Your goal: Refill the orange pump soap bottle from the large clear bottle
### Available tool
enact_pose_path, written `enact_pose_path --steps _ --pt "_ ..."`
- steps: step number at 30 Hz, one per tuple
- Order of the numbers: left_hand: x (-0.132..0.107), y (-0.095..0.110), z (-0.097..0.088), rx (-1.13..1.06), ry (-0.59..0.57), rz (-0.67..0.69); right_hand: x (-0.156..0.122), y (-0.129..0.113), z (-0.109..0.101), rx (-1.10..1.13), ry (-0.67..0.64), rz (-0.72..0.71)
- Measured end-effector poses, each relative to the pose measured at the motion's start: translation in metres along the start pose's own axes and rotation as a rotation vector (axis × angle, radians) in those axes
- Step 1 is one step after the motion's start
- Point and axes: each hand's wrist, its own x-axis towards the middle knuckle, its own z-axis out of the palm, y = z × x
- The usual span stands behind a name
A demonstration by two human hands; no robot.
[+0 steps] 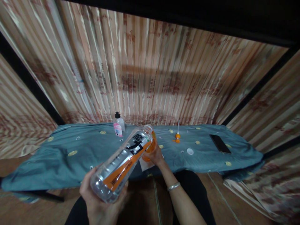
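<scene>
A silver bracelet (slim, shiny) is worn with dark trousers.

The scene is viewed from the wearer's head, with the lens directed forward and down over the black-trousered legs. The left hand and the right hand are seen from above and behind — close up, with the forearms cut off by the lower edge. Just beyond, the cloth-covered table is taken in broadly; the background is filled by a pleated curtain — crossed at the top by a sloping black rail.
</scene>
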Motion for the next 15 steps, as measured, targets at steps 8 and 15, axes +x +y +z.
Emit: enact_pose_path --steps 8,15 --pt "0.002 -0.026 -0.009 0.041 -0.043 0.066 0.001 0.005 -0.001 -0.011 0.016 -0.077" --pt "0.0 -0.016 -0.006 0.016 -0.048 0.014 0.001 0.009 -0.002 -0.056 0.011 -0.07"
